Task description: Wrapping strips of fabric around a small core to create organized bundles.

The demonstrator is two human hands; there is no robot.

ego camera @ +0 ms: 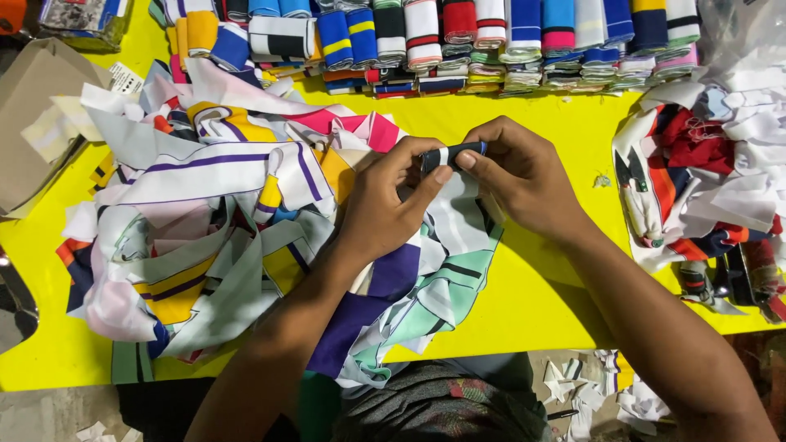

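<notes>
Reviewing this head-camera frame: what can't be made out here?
- Dark striped fabric strip: both hands, left hand and right hand, pinch it; the fingers hide its ends.
- Row of folded striped knit pieces: tops cut off by the upper edge.
- Small thread snips on the right-hand fabric pile: too small to tell details.
- Brown cardboard box: cut off by the left edge.
</notes>
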